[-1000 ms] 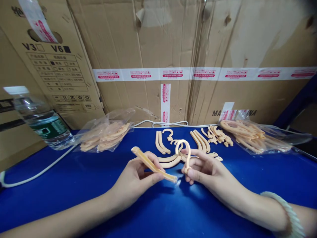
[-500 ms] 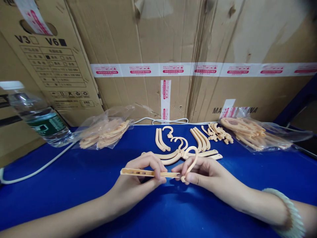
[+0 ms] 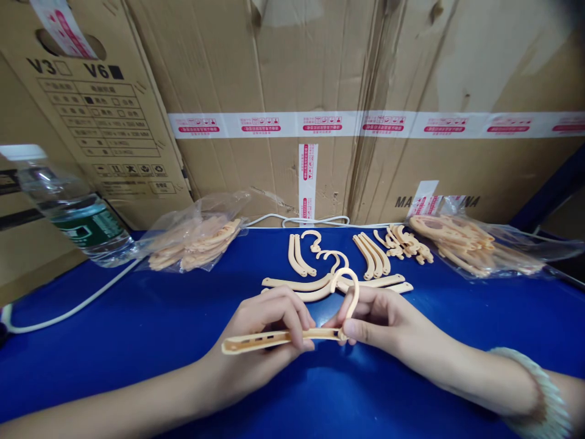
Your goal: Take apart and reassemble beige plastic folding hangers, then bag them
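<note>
Between the fingers and thumb of my left hand [image 3: 269, 329] is a beige plastic hanger arm [image 3: 247, 344], its hollow, slotted side showing. My right hand [image 3: 379, 320] pinches a beige hanger hook [image 3: 353, 286] near its base, the curve pointing up. The base of the hook meets the right end of the arm; whether they are locked together I cannot tell. Just behind my hands lie assembled hangers [image 3: 297, 284] with their hooks toward the boxes.
Loose hanger arms [image 3: 371, 256], a single hook [image 3: 311, 239] and a pile of hooks [image 3: 409, 244] lie farther back. Bagged parts stand left [image 3: 196, 241] and right [image 3: 475, 244]. A water bottle [image 3: 82, 213], a white cable [image 3: 77, 314] and cardboard boxes [image 3: 265, 177] border the blue table [image 3: 137, 341].
The hanger arm has tilted, its left end now lower, and its right end has come up against the hook's base. The hook has turned slightly left. The view has shifted a little.
</note>
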`<state>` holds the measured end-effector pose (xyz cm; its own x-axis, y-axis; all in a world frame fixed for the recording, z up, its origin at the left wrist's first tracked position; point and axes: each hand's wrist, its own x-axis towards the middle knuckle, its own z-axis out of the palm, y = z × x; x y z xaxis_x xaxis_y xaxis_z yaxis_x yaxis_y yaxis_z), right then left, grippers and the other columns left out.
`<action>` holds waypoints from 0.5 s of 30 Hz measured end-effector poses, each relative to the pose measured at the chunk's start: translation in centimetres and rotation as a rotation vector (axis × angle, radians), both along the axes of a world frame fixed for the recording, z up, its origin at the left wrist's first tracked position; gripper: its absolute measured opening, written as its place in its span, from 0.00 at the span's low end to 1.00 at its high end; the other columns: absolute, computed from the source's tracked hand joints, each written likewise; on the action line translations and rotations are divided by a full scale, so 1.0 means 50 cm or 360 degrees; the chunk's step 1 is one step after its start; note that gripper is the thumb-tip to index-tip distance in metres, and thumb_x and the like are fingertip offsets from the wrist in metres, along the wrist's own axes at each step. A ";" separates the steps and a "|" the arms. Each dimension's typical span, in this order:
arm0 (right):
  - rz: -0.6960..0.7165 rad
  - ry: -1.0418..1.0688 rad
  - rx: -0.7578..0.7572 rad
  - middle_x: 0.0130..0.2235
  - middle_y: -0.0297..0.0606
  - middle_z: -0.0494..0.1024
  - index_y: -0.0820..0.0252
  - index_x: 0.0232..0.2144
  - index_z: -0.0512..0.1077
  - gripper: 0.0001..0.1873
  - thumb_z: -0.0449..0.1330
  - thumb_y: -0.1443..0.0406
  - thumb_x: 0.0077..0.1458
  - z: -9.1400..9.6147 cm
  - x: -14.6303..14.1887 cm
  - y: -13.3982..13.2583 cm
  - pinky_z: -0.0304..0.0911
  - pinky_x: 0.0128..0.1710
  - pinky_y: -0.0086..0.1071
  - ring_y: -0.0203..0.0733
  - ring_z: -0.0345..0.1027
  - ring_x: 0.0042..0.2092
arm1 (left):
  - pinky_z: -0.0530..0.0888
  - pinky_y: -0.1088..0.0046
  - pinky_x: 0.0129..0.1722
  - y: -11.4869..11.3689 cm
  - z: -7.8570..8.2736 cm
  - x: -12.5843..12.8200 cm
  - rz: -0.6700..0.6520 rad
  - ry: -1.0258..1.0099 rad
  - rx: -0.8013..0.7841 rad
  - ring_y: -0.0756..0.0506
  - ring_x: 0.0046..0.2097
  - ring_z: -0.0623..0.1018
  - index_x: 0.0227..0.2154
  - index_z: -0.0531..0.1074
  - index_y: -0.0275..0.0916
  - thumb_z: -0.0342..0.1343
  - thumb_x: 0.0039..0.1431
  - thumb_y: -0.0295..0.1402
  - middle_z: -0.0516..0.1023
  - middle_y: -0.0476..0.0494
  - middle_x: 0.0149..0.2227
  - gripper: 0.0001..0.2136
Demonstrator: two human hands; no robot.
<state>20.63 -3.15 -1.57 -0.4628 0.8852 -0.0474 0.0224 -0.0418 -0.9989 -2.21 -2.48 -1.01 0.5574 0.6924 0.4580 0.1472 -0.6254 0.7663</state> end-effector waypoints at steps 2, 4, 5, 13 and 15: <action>-0.0031 0.0013 0.0001 0.29 0.35 0.79 0.60 0.28 0.71 0.17 0.69 0.54 0.47 -0.002 -0.001 -0.001 0.64 0.34 0.30 0.35 0.70 0.31 | 0.73 0.72 0.38 0.000 -0.002 -0.001 -0.0015 0.0016 0.0022 0.48 0.36 0.79 0.23 0.70 0.38 0.61 0.57 0.23 0.77 0.48 0.32 0.10; -0.0061 0.0031 0.0004 0.27 0.34 0.78 0.59 0.27 0.71 0.18 0.70 0.54 0.45 -0.002 -0.004 -0.002 0.64 0.33 0.30 0.35 0.70 0.30 | 0.73 0.72 0.38 0.000 -0.003 -0.002 -0.0023 0.0028 0.0035 0.49 0.36 0.79 0.23 0.69 0.38 0.61 0.57 0.23 0.77 0.48 0.32 0.10; -0.0071 0.0040 0.0000 0.26 0.34 0.78 0.59 0.27 0.71 0.18 0.71 0.53 0.44 -0.002 -0.006 -0.002 0.64 0.33 0.30 0.35 0.70 0.30 | 0.73 0.72 0.38 0.000 -0.004 -0.001 -0.0021 0.0030 0.0031 0.49 0.36 0.79 0.23 0.69 0.38 0.60 0.57 0.23 0.77 0.48 0.32 0.10; -0.0169 -0.0006 0.0048 0.23 0.32 0.75 0.59 0.24 0.70 0.20 0.71 0.51 0.42 0.000 -0.016 -0.003 0.63 0.29 0.30 0.35 0.67 0.26 | 0.72 0.72 0.37 0.001 0.005 0.005 0.0015 0.0028 -0.0111 0.48 0.35 0.77 0.22 0.69 0.38 0.61 0.56 0.24 0.77 0.48 0.30 0.10; -0.0183 -0.0029 0.0078 0.22 0.31 0.73 0.59 0.24 0.70 0.20 0.71 0.51 0.42 -0.001 -0.016 -0.003 0.61 0.27 0.29 0.34 0.65 0.25 | 0.71 0.72 0.37 -0.002 0.007 0.008 0.0031 0.0018 -0.0195 0.48 0.35 0.77 0.21 0.69 0.38 0.62 0.55 0.25 0.77 0.48 0.30 0.10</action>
<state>19.81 -3.29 -1.60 -0.3578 0.9337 -0.0103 0.0384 0.0037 -0.9993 -1.84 -2.56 -0.67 0.5481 0.7535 0.3631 0.1677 -0.5242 0.8349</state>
